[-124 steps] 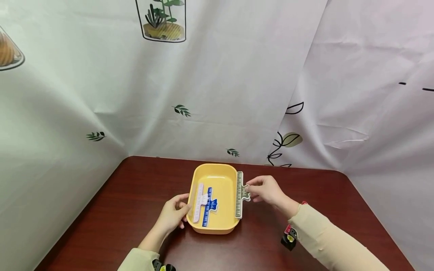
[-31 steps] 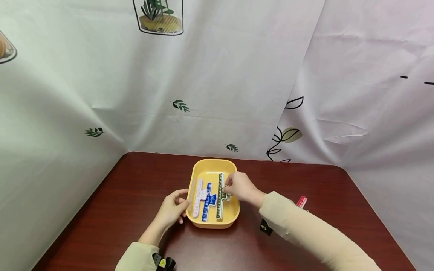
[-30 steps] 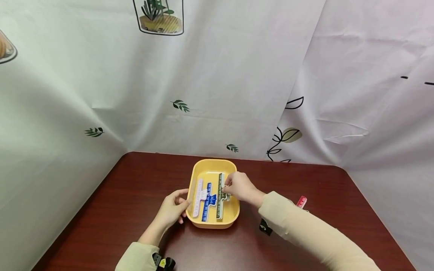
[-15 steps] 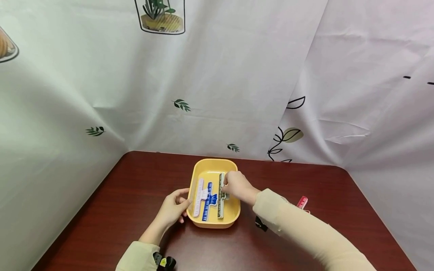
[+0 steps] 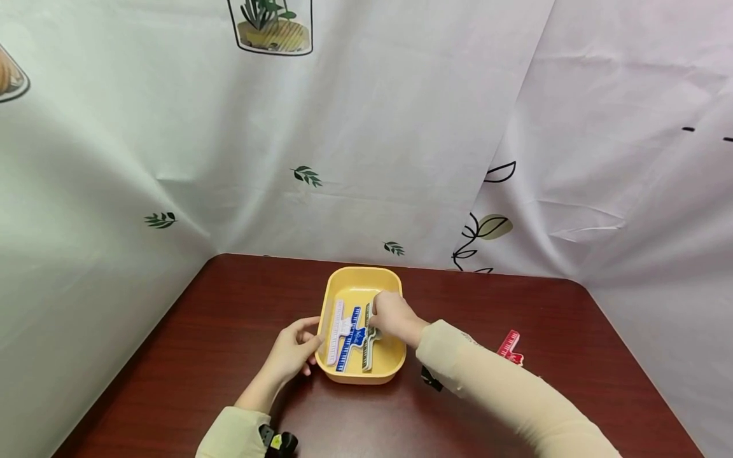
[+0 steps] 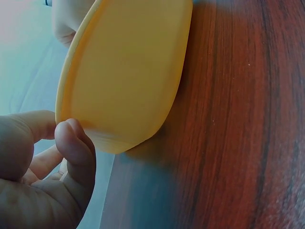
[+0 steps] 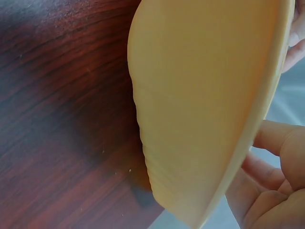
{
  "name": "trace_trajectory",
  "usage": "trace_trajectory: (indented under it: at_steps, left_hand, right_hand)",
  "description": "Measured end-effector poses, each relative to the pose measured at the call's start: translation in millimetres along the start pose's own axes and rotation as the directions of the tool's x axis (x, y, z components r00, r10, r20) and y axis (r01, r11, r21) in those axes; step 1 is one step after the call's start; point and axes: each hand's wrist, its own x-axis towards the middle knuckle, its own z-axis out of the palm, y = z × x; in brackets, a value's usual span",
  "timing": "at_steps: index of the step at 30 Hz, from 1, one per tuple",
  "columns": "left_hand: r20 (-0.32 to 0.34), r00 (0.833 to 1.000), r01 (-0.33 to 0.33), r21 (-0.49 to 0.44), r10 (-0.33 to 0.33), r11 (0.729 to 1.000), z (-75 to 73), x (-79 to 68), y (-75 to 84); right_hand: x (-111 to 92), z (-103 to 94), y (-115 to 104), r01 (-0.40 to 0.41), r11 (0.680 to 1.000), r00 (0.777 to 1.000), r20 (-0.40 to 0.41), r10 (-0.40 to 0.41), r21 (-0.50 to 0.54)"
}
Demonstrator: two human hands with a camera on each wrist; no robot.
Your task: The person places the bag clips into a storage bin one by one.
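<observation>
A yellow tray [image 5: 366, 380] stands on the table, its left rim pinched by my left hand [image 5: 291, 353] between thumb and fingers. Inside it lie a pale pink ruler-like clip [image 5: 335, 346] and a blue clip [image 5: 345, 353], which overlap slightly at the pink clip's tab. My right hand [image 5: 396, 317] reaches into the tray and holds a dark green clip [image 5: 366, 358] by its tab, close to the blue one. The fingertips on that tab are mostly hidden in the head view. In the right wrist view the tray's wall [image 7: 200, 105] blocks sight of the clips.
A red clip [image 5: 511, 343] lies on the dark red wooden table [image 5: 275, 292] to the right, partly hidden by my right sleeve [image 5: 492, 375]. A white printed curtain [image 5: 355, 159] hangs behind and along both sides of the table.
My right hand has brought the green clip from outside the tray's right rim into it, then slid it left beside the blue clip, which now tilts more. The left hand keeps its hold.
</observation>
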Motion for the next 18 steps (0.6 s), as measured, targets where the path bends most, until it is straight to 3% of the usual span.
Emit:
trace_trajectory:
  at_steps: [18]
  left_hand:
    - [-0.002,1.0,0.007,0.0,-0.007,1.0,1.2,1.3,1.4]
  right_hand:
    - [-6.0,8.2,-7.3,0.022,0.999,0.998,0.054,-0.02,-0.041]
